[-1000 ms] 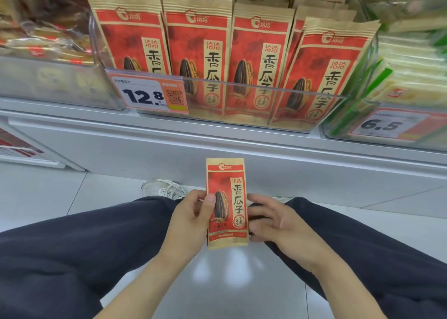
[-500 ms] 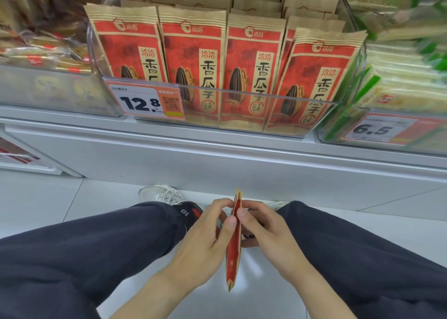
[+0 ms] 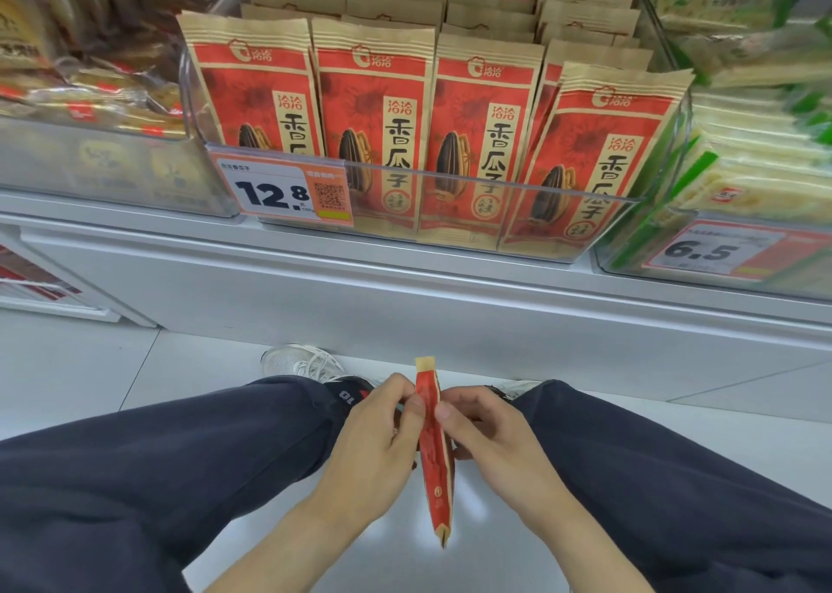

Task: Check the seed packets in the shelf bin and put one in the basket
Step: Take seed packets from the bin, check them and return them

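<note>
Glossy floor; both hands point(image 3: 378, 448) pinch thin packet point(image 3: 436, 453).

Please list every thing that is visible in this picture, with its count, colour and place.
Held seed packet: one, red and tan, edge-on between both hands.
Seed packets in bin: four in front row, more behind, red and tan.
Shelf bin: one, clear, on shelf.
Price tags: two; 12.8 on bin front, 6.5 at right.
Shelf: one, grey.
Shoe: one, white, on floor.
Trousers: dark.
Left hand: pinches packet.
Right hand: pinches packet.
</note>
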A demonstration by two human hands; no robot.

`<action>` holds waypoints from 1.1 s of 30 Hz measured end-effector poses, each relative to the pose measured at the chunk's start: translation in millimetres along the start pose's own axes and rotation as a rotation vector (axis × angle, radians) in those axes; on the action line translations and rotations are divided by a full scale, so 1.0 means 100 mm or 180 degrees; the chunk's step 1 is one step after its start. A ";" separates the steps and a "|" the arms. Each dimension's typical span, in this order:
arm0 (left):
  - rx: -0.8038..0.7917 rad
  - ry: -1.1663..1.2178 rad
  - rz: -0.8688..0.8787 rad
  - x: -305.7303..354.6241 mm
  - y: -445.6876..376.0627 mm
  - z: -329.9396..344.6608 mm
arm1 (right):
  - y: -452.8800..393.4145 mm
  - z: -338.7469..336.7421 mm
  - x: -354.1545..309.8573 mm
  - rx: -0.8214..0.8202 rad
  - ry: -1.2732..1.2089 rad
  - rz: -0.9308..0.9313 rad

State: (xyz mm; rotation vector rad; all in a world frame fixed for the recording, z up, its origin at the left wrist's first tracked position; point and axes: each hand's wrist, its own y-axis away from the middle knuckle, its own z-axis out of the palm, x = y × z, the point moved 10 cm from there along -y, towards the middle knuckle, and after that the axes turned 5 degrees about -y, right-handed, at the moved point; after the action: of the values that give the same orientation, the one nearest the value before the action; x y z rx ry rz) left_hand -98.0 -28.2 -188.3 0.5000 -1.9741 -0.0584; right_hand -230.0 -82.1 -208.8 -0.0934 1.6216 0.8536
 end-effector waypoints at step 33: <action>-0.0816 0.0421 -0.0378 -0.01 0.04 0.21 | -0.04 -0.29 0.06 0.0338 -0.0835 -0.0004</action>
State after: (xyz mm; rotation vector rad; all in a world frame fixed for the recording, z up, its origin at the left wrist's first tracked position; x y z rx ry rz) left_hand -117.8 -28.3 -197.4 0.4405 -1.7750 -0.3403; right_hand -253.0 -99.0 -216.7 0.0894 1.4162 0.7441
